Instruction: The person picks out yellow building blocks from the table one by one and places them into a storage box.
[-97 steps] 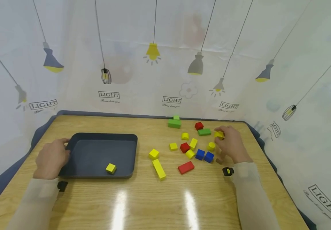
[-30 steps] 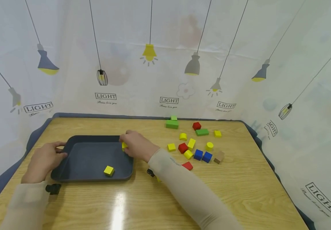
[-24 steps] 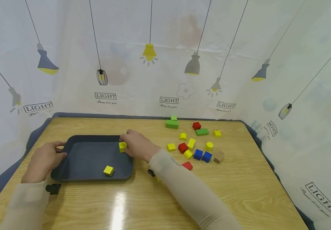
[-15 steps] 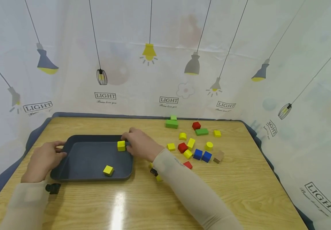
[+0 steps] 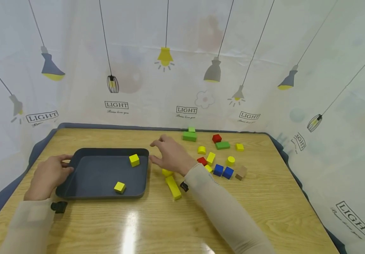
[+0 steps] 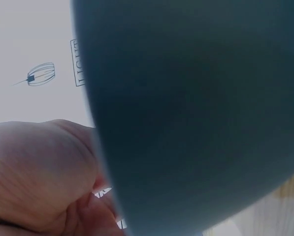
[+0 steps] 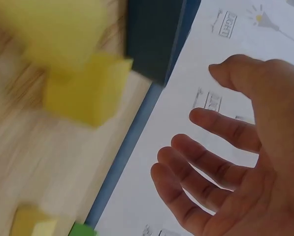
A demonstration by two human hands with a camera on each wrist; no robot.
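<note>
At the left, my left hand [image 5: 50, 176] grips the left rim of a dark grey tray [image 5: 95, 173]. The tray's wall [image 6: 186, 108] fills most of the left wrist view and hides part of that hand. Two yellow cubes lie in the tray, one at the back right [image 5: 134, 160] and one near the front rim [image 5: 119, 187]. My right hand [image 5: 175, 155] hovers just right of the tray with nothing in it, fingers spread apart in the right wrist view. Below it lie a long yellow block [image 5: 173, 188] and a partly covered yellow cube [image 5: 167, 173].
Right of centre are scattered blocks: a green block [image 5: 189, 136] with a smaller one behind, a red block [image 5: 216, 138], two blue cubes [image 5: 223, 171], a yellow cylinder [image 5: 230, 161] and a brown block [image 5: 241, 173]. The right sleeve [image 5: 227, 208] covers part of the table.
My right hand carried a yellow cube from the right-hand blocks into the tray's back right, let go, and has drawn back rightward. My left hand stays on the tray.
</note>
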